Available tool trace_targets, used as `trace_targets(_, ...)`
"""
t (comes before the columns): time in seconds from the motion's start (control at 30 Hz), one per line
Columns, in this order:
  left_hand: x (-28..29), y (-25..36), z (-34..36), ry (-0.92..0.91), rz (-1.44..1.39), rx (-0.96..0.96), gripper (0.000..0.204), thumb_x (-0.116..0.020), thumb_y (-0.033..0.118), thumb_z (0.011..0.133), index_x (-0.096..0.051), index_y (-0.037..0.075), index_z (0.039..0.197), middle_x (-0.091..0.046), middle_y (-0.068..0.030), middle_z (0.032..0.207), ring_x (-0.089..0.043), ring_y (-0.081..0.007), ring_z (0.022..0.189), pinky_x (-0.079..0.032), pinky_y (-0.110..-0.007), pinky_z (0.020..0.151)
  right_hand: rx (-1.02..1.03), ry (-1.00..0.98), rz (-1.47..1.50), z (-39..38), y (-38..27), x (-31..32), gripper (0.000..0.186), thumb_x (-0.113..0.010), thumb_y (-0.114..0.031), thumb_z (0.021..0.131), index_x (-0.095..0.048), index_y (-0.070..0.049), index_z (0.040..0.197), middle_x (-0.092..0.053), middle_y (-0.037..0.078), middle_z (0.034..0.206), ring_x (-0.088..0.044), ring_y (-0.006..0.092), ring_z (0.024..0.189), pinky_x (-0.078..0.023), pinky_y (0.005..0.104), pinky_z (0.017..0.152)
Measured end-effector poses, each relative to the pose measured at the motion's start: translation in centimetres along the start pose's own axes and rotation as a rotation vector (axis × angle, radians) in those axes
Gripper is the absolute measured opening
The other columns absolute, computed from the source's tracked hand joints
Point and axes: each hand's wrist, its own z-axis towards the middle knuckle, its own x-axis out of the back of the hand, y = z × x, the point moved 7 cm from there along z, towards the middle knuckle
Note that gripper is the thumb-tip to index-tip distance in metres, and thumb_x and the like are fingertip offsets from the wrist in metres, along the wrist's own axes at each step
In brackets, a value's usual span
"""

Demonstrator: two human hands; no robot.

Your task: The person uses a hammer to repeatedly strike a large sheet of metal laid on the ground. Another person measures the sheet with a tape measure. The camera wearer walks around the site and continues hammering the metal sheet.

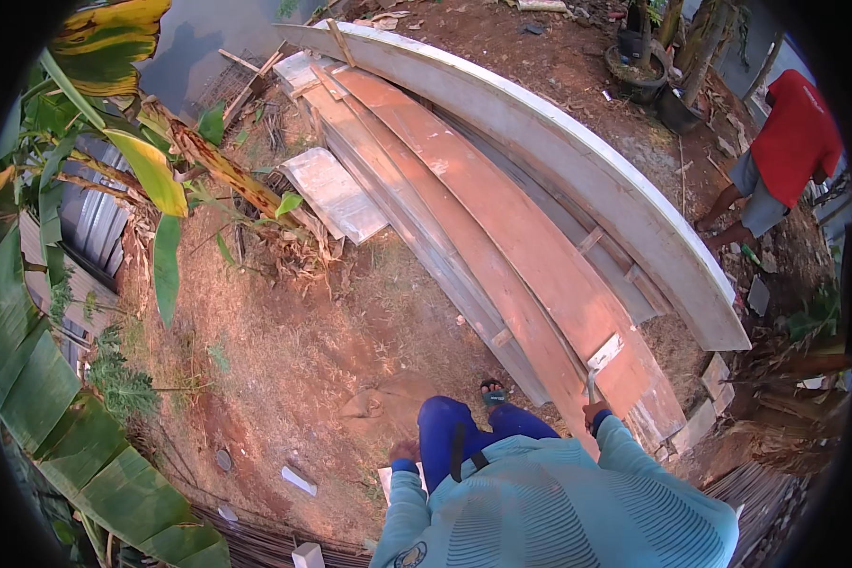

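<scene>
My right hand [594,414] is closed round the handle of what looks like a paint roller [604,352]. Its whitish head rests on the near end of a long, reddish-brown board [502,213]. A narrower board of similar colour [445,213] runs along its left side. Beside my bent left knee hangs my left hand [404,451]; its fingers are too small to make out. A pale flat piece [385,481] shows just below that hand, partly hidden by my sleeve, and I cannot tell whether the two touch.
A long, pale curved slab [577,156] stands along the far side of the boards. A whitish panel [336,194] lies to their left. Banana leaves [28,360] fill the left edge. At the far right a person in a red shirt [797,133] stands near potted plants [637,71].
</scene>
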Motion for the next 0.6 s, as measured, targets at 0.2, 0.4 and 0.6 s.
trace_targets(0.2,-1.8,12.5,7.4,0.156,0.014,0.040,0.027,-0.049,0.020,0.088,-0.056,-0.002,0.102,-0.062,-0.0204,0.096,-0.061,-0.0355,0.089,-0.053,-0.047,0.074,-0.041,0.316,0.675,-7.7,-19.5,12.4,0.029,-0.059,-0.026,0.077,-0.061,0.002,0.072,-0.061,0.020,0.058,-0.063,0.0287,0.055,-0.053,0.0417,0.058)
trace_targets(0.4,-5.8,26.5,18.3,0.141,0.216,0.190,0.032,-0.050,0.028,0.090,-0.056,0.002,0.108,-0.064,-0.0165,0.095,-0.063,-0.0314,0.086,-0.052,-0.043,0.070,0.034,0.405,1.022,-3.0,-29.0,11.9,0.029,-0.062,-0.024,0.078,-0.060,0.004,0.076,-0.057,0.016,0.056,-0.055,0.0255,0.040,-0.042,0.0397,0.039)
trace_targets(0.6,-6.8,41.3,27.3,0.034,0.394,0.099,0.036,-0.049,0.025,0.091,-0.049,0.002,0.119,-0.063,-0.0173,0.100,-0.063,-0.0303,0.082,-0.053,-0.040,0.062,-0.224,0.205,1.456,-6.5,-36.8,7.6,0.028,-0.062,-0.025,0.082,-0.054,-0.001,0.070,-0.048,0.009,0.048,-0.048,0.0213,0.036,-0.038,0.0368,0.033)
